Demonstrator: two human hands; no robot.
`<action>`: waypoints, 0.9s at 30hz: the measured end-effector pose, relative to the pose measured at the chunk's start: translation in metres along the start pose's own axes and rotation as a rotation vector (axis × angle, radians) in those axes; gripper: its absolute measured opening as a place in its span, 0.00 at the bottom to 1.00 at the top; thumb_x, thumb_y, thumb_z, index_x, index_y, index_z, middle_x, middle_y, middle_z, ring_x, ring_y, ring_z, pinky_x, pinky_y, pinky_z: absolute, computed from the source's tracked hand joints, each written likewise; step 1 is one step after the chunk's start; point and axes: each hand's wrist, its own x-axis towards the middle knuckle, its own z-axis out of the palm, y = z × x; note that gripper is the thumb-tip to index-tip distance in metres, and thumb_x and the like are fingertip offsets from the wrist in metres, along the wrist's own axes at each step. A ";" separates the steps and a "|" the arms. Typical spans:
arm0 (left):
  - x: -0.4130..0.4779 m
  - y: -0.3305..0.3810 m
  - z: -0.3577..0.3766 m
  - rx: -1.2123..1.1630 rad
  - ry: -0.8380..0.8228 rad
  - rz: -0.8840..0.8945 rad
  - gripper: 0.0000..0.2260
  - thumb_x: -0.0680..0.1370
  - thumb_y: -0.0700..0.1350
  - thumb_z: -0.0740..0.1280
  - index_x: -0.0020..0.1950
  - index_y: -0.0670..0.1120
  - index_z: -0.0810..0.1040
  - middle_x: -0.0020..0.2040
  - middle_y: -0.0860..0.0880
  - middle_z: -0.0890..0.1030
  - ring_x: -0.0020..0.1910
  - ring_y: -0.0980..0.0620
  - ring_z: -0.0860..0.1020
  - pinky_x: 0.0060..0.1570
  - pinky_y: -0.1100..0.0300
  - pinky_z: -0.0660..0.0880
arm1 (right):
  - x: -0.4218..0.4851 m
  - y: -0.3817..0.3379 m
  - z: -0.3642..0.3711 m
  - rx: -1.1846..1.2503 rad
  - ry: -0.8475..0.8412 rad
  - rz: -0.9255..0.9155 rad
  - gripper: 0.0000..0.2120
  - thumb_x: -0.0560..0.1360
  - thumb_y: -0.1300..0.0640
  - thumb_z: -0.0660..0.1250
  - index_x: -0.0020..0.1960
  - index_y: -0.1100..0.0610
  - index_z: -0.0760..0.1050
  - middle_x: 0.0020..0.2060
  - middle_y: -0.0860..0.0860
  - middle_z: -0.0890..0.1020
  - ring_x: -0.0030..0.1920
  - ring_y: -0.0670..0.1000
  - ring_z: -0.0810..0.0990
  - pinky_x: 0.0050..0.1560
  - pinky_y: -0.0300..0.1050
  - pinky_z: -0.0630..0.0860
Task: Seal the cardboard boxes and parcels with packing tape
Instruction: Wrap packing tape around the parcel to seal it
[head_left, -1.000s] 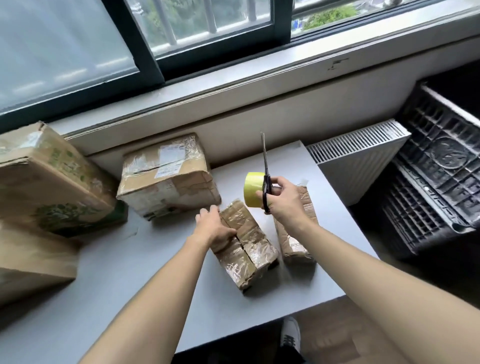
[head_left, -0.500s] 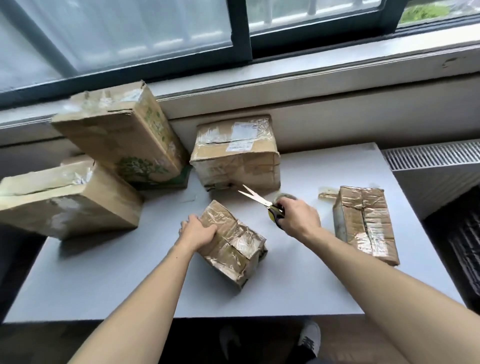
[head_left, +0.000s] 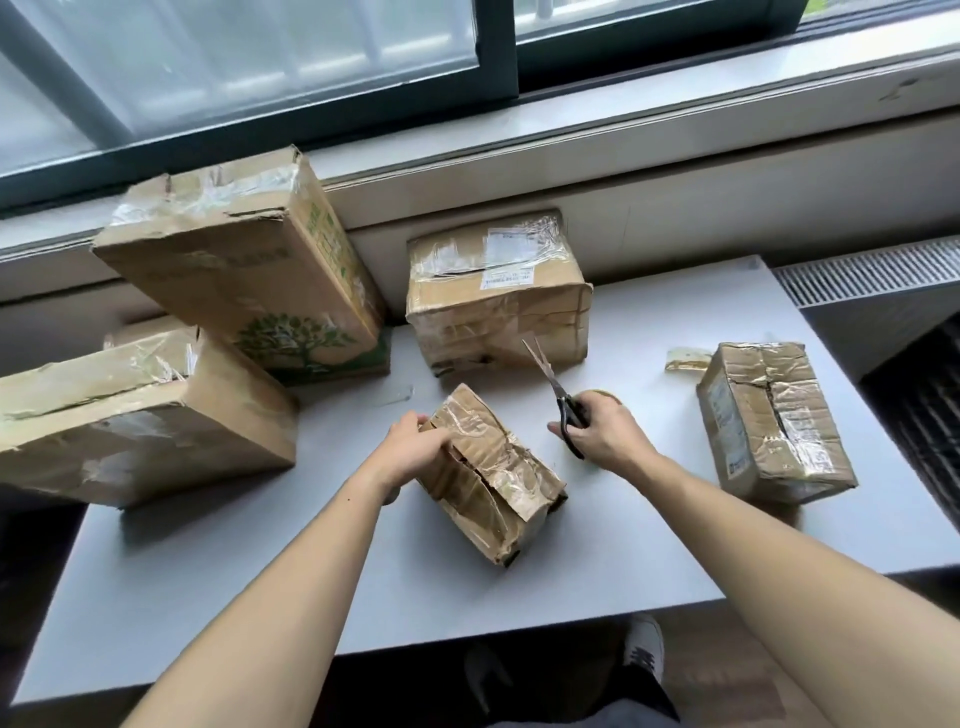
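Note:
A small crumpled cardboard parcel (head_left: 493, 478) wrapped in clear tape lies in the middle of the grey table (head_left: 260, 545). My left hand (head_left: 415, 449) grips its far left end. My right hand (head_left: 602, 431) holds black-handled scissors (head_left: 558, 395), blades slightly apart and pointing away to the upper left. The tape roll (head_left: 605, 397) lies under that hand, only a sliver of its rim showing. Another taped parcel (head_left: 769, 421) sits at the right, with a scrap of tape (head_left: 688, 358) beside it.
Three bigger boxes stand at the back and left: a labelled one (head_left: 498, 291), a tilted one with a green tree print (head_left: 249, 270), and a low one (head_left: 135, 415) at the left edge. A window sill runs behind. A white radiator (head_left: 878, 280) flanks the table's right side.
My right hand has come down from in front of me to the table with the scissors and tape roll. The view has swung left, showing more boxes. My left hand stays on the small parcel.

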 end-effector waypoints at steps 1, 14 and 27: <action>0.001 0.000 -0.001 -0.011 -0.004 0.023 0.22 0.74 0.51 0.65 0.67 0.48 0.70 0.67 0.47 0.71 0.62 0.49 0.73 0.58 0.55 0.72 | 0.000 -0.003 0.002 0.012 -0.007 0.009 0.15 0.74 0.51 0.75 0.37 0.52 0.70 0.33 0.46 0.73 0.37 0.51 0.72 0.34 0.42 0.66; 0.004 0.019 0.026 0.216 0.167 0.194 0.34 0.77 0.56 0.67 0.78 0.44 0.58 0.77 0.43 0.55 0.77 0.43 0.56 0.76 0.52 0.55 | 0.000 0.003 -0.017 0.227 -0.200 0.039 0.02 0.77 0.64 0.66 0.45 0.61 0.75 0.32 0.52 0.78 0.31 0.51 0.75 0.32 0.44 0.76; 0.000 0.071 0.087 0.419 0.145 -0.108 0.63 0.65 0.73 0.70 0.79 0.45 0.32 0.78 0.41 0.29 0.77 0.40 0.31 0.69 0.27 0.51 | 0.006 0.020 -0.044 -0.411 0.010 0.008 0.04 0.79 0.60 0.61 0.53 0.60 0.72 0.46 0.59 0.79 0.43 0.62 0.76 0.38 0.48 0.70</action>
